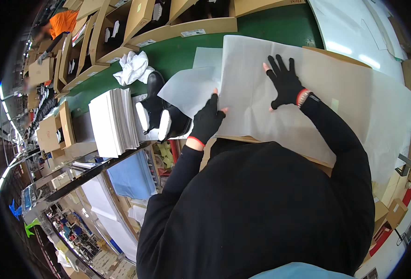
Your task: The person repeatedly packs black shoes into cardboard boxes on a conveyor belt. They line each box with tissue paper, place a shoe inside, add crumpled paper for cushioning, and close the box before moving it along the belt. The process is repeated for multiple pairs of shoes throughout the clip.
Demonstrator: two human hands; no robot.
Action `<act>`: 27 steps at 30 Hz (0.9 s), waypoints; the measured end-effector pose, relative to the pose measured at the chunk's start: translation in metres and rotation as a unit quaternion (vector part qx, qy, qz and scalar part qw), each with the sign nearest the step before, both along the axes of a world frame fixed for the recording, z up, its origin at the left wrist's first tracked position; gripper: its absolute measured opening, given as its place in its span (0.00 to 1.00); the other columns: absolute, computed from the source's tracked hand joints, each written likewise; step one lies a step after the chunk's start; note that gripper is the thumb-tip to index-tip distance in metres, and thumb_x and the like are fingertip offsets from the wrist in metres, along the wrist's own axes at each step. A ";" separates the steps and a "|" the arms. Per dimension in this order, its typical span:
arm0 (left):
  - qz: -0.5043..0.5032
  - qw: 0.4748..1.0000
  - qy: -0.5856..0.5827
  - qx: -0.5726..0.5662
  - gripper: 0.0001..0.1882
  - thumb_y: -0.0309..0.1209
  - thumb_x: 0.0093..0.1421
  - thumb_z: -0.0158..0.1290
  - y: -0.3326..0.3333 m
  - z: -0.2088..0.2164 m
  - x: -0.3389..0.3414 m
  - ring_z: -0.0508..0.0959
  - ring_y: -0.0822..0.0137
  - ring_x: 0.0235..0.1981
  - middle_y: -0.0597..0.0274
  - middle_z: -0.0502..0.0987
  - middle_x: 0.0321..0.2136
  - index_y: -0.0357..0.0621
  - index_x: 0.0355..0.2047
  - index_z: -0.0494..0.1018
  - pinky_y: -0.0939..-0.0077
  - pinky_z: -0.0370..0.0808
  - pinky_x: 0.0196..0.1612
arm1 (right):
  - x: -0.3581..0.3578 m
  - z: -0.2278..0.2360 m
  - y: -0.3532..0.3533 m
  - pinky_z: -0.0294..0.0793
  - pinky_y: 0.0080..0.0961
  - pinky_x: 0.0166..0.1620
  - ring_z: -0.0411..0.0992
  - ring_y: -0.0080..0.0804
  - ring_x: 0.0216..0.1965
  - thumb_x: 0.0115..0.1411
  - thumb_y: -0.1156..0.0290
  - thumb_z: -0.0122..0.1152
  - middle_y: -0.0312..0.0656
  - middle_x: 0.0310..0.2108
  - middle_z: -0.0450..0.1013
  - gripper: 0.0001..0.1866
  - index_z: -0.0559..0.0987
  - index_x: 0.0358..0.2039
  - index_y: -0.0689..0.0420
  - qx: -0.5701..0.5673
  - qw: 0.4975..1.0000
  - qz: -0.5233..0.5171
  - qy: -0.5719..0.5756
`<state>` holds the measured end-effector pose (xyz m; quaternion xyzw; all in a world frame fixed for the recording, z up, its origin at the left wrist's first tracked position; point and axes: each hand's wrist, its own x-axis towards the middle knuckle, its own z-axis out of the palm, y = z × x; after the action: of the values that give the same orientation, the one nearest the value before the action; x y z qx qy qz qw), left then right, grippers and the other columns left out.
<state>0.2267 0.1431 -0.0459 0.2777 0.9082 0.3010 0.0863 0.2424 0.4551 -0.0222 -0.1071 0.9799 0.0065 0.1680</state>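
A large sheet of white tissue paper [252, 69] lies spread over brown cardboard [340, 56], whose edges show at its far and near sides. My right hand [286, 83], in a black glove with bare thumb and index fingertips, rests on the sheet with fingers spread. At the sheet's left edge is my left hand [207, 116], gloved alike, its thumb and index finger apart and touching the paper. Just left of it stand two black boots with white soles, one boot [150, 108] beside the other [174, 123]. A smaller translucent sheet [189, 88] partly covers them.
A stack of white paper [114, 122] stands left of the boots. Crumpled white paper [134, 68] lies behind it on the green table [279, 29]. Open shoe boxes [140, 21] line the far side. A person in orange [64, 22] handles a carton at far left.
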 end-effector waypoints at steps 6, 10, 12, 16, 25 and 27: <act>-0.009 0.994 -0.095 -0.055 0.37 0.30 0.58 0.51 0.008 0.004 -0.012 0.78 0.46 0.25 0.47 0.77 0.23 0.54 0.67 0.50 0.54 0.72 0.28 | -0.029 -0.095 -0.015 0.38 0.69 0.63 0.40 0.60 0.69 0.23 0.34 0.73 0.59 0.68 0.41 0.76 0.46 0.68 0.59 -0.030 0.999 -0.012 -0.007; 0.002 0.993 -0.111 -0.049 0.37 0.30 0.58 0.51 -0.007 0.000 -0.019 0.77 0.46 0.25 0.46 0.77 0.24 0.53 0.67 0.50 0.54 0.72 0.28 | -0.022 -0.094 -0.042 0.40 0.70 0.62 0.39 0.60 0.69 0.27 0.36 0.74 0.59 0.68 0.41 0.74 0.45 0.68 0.59 -0.003 0.999 -0.050 0.021; 0.009 0.994 -0.101 -0.049 0.37 0.31 0.59 0.51 -0.021 -0.003 -0.020 0.78 0.45 0.26 0.45 0.77 0.26 0.52 0.67 0.50 0.54 0.72 0.29 | -0.007 -0.070 -0.059 0.39 0.73 0.61 0.38 0.61 0.69 0.27 0.36 0.73 0.59 0.68 0.40 0.74 0.44 0.68 0.59 -0.026 0.998 -0.035 -0.037; 0.003 0.995 -0.103 -0.011 0.34 0.35 0.60 0.52 -0.038 -0.005 -0.018 0.78 0.46 0.27 0.45 0.78 0.28 0.48 0.65 0.54 0.56 0.72 0.30 | 0.006 -0.074 -0.082 0.36 0.70 0.63 0.36 0.59 0.70 0.24 0.38 0.76 0.57 0.69 0.38 0.75 0.45 0.68 0.59 0.039 0.992 -0.021 -0.115; 0.205 0.962 -0.017 0.181 0.33 0.17 0.54 0.50 -0.215 0.058 -0.023 0.75 0.72 0.32 0.57 0.75 0.46 0.42 0.62 0.61 0.78 0.72 0.37 | 0.017 -0.082 -0.132 0.42 0.73 0.59 0.37 0.61 0.69 0.25 0.37 0.75 0.60 0.69 0.38 0.77 0.43 0.68 0.63 0.052 0.984 -0.135 -0.108; 0.223 0.968 -0.077 0.081 0.41 0.17 0.50 0.52 -0.238 0.064 -0.015 0.76 0.70 0.34 0.53 0.71 0.51 0.43 0.65 0.54 0.77 0.73 0.37 | 0.012 -0.076 -0.142 0.42 0.75 0.59 0.37 0.61 0.69 0.24 0.35 0.75 0.60 0.69 0.37 0.78 0.42 0.68 0.62 0.062 0.978 -0.152 -0.132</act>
<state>0.2121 -0.0952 0.0178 0.0503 0.9104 0.4056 0.0639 0.2548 0.3133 -0.0987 0.0540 0.9516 0.0270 0.3013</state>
